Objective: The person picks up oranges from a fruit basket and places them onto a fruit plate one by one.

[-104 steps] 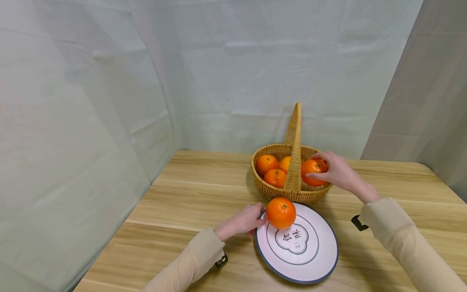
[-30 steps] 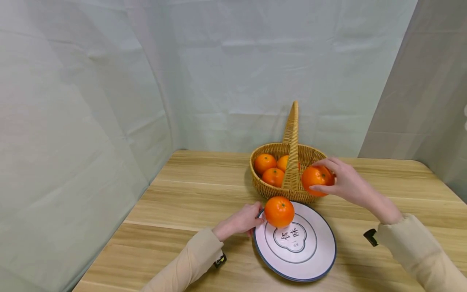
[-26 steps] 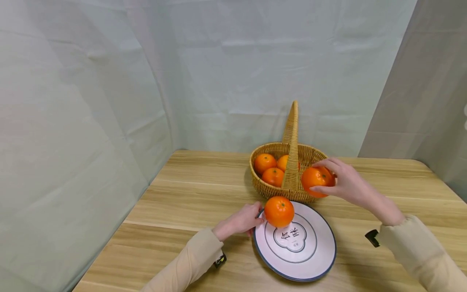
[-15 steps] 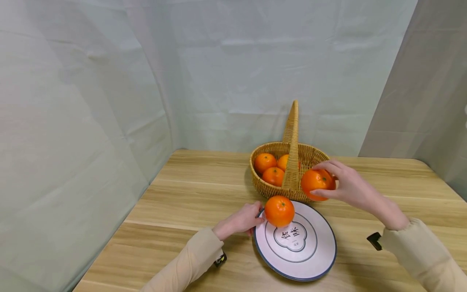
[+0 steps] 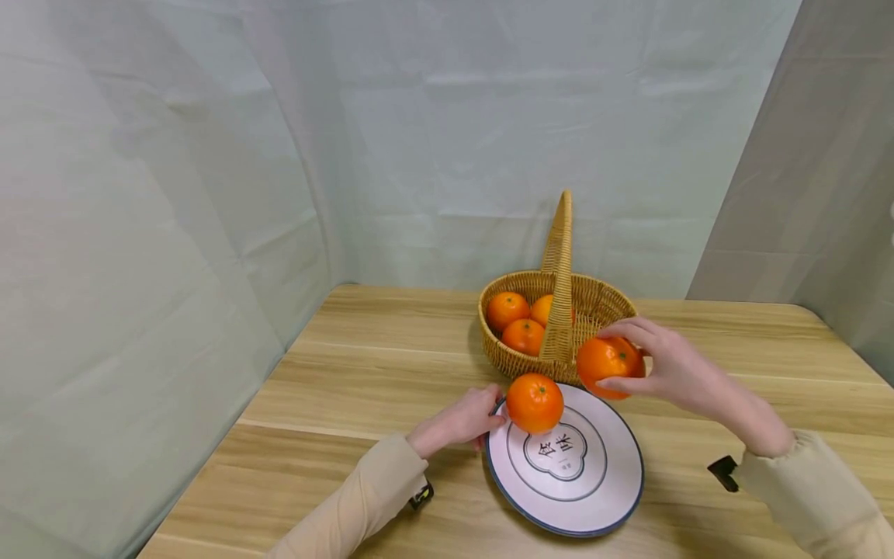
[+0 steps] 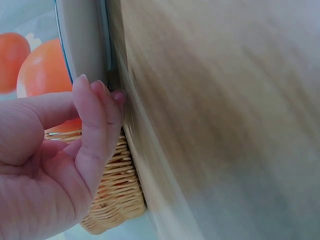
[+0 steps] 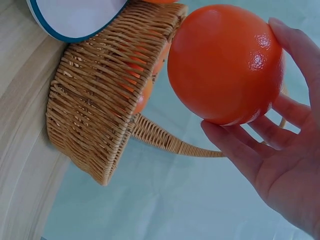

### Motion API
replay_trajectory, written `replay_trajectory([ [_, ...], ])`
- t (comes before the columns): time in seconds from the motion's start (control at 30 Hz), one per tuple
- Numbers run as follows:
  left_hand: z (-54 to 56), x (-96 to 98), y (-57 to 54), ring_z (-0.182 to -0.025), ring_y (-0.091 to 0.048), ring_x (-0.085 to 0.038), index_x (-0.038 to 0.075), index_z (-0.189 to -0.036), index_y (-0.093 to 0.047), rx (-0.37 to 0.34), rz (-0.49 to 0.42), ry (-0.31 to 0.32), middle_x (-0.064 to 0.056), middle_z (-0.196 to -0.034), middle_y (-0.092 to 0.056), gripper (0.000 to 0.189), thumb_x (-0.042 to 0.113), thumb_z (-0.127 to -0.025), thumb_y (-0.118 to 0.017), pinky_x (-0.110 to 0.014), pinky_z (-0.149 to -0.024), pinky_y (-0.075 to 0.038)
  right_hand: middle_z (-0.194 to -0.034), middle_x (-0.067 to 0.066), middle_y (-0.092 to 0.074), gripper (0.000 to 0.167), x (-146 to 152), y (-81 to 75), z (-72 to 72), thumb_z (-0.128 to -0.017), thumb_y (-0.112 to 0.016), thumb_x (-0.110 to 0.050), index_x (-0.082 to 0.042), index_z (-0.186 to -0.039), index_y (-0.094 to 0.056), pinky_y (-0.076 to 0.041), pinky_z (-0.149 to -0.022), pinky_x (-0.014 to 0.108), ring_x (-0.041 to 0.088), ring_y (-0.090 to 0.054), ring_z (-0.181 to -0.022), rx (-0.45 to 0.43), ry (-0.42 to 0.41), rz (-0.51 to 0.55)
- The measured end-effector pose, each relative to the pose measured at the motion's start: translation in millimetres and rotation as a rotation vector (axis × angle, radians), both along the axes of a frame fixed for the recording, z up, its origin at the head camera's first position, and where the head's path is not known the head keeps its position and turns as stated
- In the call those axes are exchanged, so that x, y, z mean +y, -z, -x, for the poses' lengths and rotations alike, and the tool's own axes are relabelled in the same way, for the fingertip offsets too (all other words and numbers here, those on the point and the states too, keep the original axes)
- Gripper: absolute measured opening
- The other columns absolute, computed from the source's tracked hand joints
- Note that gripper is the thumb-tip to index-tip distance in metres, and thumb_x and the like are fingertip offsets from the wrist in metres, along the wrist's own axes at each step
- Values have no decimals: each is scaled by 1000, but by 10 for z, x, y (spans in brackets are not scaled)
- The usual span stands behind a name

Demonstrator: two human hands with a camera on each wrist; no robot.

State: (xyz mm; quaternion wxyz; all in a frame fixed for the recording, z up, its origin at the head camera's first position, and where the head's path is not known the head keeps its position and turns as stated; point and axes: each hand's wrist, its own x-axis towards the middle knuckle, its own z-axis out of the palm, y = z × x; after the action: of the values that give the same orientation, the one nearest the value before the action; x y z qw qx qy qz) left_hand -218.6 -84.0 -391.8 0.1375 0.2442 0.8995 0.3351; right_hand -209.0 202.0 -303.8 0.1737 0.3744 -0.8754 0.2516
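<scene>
My right hand [image 5: 673,369] grips a large orange [image 5: 602,363] between thumb and fingers, at the front right of the wicker basket [image 5: 503,359]. In the right wrist view this orange [image 7: 225,65] is raised beside the basket's rim. My left hand [image 5: 466,419] pinches the left edge of a white plate [image 5: 594,497] with a blue rim and dark lettering. The left wrist view has its fingertips right at the plate's underside [image 6: 85,42]. Another orange [image 5: 535,404] sits on the plate near that hand. Several oranges [image 5: 508,310] lie in the basket's left half.
The basket's tall arched handle [image 5: 559,310] rises across its middle. All this stands on a wood-grain table [image 5: 363,373]. Pale cloth [image 5: 447,140] hangs behind and to the left. A black strap end [image 5: 724,472] sticks out by the right sleeve.
The right hand has lifted an orange out of the basket's right side and brought it forward past the rim, toward the plate. My left hand has stayed on the plate's edge.
</scene>
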Motion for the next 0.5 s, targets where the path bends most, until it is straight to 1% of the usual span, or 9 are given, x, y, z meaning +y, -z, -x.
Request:
replay_trajectory([
  [0.23, -7, -3, -20, -37, -49, -14, -1, -96, -45, -6, 6, 7, -5, -61, -48, 14, 2, -88, -56, -26, -36, -46, -102, 2, -55, 54, -3, 61, -9, -63, -84, -23, -8, -108, -59, -51, -62, 30, 17, -54, -83, 21, -9, -17],
  [0.4, -10, -5, -28, -37, -50, -14, -1, -98, -45, -13, 10, 6, -5, -61, -48, 15, 2, -89, -56, -27, -37, -46, -100, 1, -55, 51, -9, 130, -20, -63, -83, -20, -8, -107, -59, -50, -59, 26, 17, -53, -82, 0, -16, -20],
  [0.5, -8, -5, -27, -37, -50, -15, -1, -98, -45, -16, 11, 4, -5, -61, -48, 15, 3, -89, -56, -27, -37, -46, -100, 1, -55, 51, -10, 162, -26, -63, -83, -20, -8, -107, -60, -50, -60, 27, 17, -53, -83, -7, -12, -27],
])
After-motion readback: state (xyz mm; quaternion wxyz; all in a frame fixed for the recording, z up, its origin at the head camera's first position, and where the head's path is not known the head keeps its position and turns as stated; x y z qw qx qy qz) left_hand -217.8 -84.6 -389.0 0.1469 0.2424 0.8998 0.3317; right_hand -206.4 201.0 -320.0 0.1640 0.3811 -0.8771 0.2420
